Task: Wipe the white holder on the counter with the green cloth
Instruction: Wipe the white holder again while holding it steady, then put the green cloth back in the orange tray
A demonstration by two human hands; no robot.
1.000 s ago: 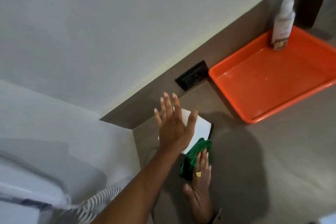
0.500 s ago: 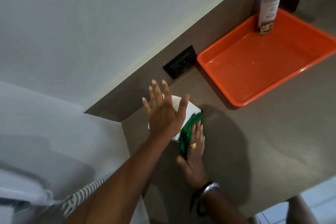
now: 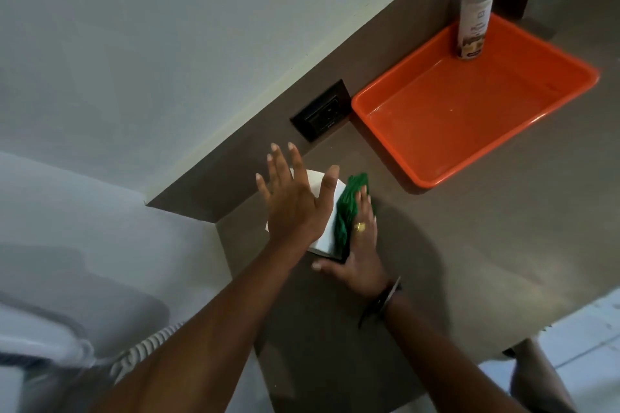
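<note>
The white holder (image 3: 327, 231) stands on the brown counter (image 3: 469, 231) near the back corner. My left hand (image 3: 292, 201) lies flat on its top with the fingers spread, covering most of it. My right hand (image 3: 360, 245), with a gold ring, presses the bunched green cloth (image 3: 349, 208) against the holder's right side. The cloth reaches from the holder's far corner down to its near edge. The holder's front and left sides are hidden by my left hand.
An orange tray (image 3: 419, 174) sits to the right on the counter, with a white spray bottle (image 3: 473, 10) standing in its far corner. A black wall socket (image 3: 320, 114) is in the backsplash behind the holder. A coiled cord (image 3: 144, 349) hangs at lower left.
My right hand has slid the green cloth from the holder's near side farther along its right side. My left hand has stayed on top of the holder.
</note>
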